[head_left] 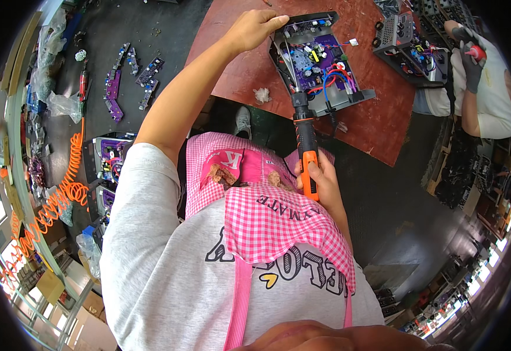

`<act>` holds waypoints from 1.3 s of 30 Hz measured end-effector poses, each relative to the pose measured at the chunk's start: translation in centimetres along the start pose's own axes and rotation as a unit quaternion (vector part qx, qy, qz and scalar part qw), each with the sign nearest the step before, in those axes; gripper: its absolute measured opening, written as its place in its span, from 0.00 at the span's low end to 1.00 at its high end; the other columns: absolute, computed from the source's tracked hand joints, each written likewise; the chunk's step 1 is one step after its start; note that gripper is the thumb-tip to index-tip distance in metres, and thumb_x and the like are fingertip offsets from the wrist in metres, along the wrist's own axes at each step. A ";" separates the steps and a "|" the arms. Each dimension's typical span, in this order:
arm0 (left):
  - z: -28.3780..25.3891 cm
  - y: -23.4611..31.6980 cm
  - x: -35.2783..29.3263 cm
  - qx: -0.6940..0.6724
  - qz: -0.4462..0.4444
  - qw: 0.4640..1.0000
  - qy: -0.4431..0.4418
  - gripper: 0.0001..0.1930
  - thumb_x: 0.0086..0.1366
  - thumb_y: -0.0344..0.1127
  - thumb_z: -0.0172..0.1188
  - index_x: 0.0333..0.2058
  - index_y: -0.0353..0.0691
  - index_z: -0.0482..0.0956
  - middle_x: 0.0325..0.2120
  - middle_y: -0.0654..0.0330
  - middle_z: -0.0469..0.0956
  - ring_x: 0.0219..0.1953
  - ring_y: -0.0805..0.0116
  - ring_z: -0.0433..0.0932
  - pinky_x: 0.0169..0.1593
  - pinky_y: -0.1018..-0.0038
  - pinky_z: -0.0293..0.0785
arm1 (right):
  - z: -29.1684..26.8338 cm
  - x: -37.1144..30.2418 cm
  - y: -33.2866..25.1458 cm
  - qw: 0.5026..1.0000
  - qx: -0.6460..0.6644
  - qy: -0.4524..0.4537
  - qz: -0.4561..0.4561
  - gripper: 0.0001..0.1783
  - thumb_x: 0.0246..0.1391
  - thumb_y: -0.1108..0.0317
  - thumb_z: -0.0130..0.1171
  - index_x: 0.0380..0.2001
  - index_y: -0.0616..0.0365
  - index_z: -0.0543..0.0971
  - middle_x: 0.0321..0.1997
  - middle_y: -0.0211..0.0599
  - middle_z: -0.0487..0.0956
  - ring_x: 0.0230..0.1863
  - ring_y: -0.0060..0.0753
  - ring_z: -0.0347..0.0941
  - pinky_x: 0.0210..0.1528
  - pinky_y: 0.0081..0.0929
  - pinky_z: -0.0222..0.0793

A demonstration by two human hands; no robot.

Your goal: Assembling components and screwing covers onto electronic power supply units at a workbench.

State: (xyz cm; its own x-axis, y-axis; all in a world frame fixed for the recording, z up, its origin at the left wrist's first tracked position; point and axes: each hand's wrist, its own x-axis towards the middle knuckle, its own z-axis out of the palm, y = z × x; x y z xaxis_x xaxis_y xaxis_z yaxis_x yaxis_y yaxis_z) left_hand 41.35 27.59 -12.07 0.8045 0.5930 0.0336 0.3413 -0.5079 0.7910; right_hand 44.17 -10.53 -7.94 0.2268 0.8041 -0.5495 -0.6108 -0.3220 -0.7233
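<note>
An open metal chassis [351, 106] with a purple circuit board [326, 50] inside lies on the red-brown tabletop in front of me. Blue and red wires [338, 76] loop over the board's near end. My left hand [254, 29] grips the chassis at its far left corner, fingers bent over the edge. Closer to my body, my right hand [326, 180] is wrapped round an orange and black power screwdriver [307, 149]. Its long shaft points away from me along the chassis's left side; I cannot make out what the tip touches.
A second open chassis [410, 52] stands at the table's right, beside a gloved co-worker [487, 76] holding something red. Left, several purple circuit boards [114, 93] lie on a dark surface near a coiled orange air hose [71, 190]. Crumpled white scrap [261, 95] lies on the red-brown tabletop [232, 73].
</note>
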 end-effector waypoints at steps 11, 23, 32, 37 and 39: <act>-0.2 0.2 -0.1 0.000 -0.005 1.000 -0.007 0.28 0.70 0.54 0.54 0.45 0.29 0.81 0.35 0.47 0.84 0.40 0.59 0.83 0.46 0.65 0.76 | -0.3 -0.1 -0.5 0.979 0.189 -0.062 0.046 0.35 0.63 0.51 0.57 0.62 0.62 0.62 0.36 0.41 0.75 0.26 0.26 0.74 0.27 0.20 0.73; -0.4 0.6 -0.1 0.041 0.009 0.999 -0.007 0.26 0.70 0.55 0.53 0.41 0.32 0.82 0.31 0.48 0.83 0.36 0.57 0.82 0.42 0.64 0.75 | -0.9 0.3 0.1 0.977 0.193 -0.083 0.038 0.38 0.62 0.50 0.58 0.65 0.62 0.59 0.37 0.42 0.75 0.26 0.26 0.74 0.28 0.19 0.74; -0.6 0.2 0.4 0.053 0.053 0.997 -0.026 0.22 0.69 0.51 0.56 0.37 0.33 0.80 0.25 0.51 0.78 0.29 0.60 0.77 0.36 0.64 0.72 | -1.2 0.6 1.0 1.000 0.016 -0.018 -0.002 0.33 0.59 0.54 0.63 0.59 0.63 0.65 0.35 0.39 0.77 0.27 0.23 0.74 0.30 0.20 0.73; -1.2 1.0 0.4 0.035 0.045 0.997 -0.044 0.20 0.68 0.49 0.58 0.35 0.33 0.79 0.24 0.51 0.76 0.28 0.65 0.76 0.35 0.66 0.71 | -1.0 0.5 0.7 0.999 0.030 -0.014 -0.004 0.34 0.59 0.54 0.64 0.59 0.63 0.66 0.34 0.38 0.77 0.28 0.22 0.74 0.31 0.20 0.73; -1.4 0.6 0.8 0.024 0.062 0.997 -0.050 0.20 0.64 0.50 0.60 0.34 0.35 0.80 0.28 0.50 0.82 0.32 0.55 0.82 0.38 0.61 0.75 | -1.0 0.6 0.8 0.999 -0.039 0.006 -0.023 0.36 0.57 0.54 0.66 0.60 0.64 0.66 0.34 0.38 0.78 0.28 0.22 0.74 0.32 0.20 0.73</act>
State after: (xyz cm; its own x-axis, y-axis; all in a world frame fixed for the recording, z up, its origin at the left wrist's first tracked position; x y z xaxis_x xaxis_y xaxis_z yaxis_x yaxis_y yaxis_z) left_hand 41.54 28.61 -10.75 0.8859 0.4591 0.0662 0.2567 -0.6040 0.7545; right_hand 44.58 -10.83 -9.30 0.2636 0.8131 -0.5191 -0.5382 -0.3226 -0.7787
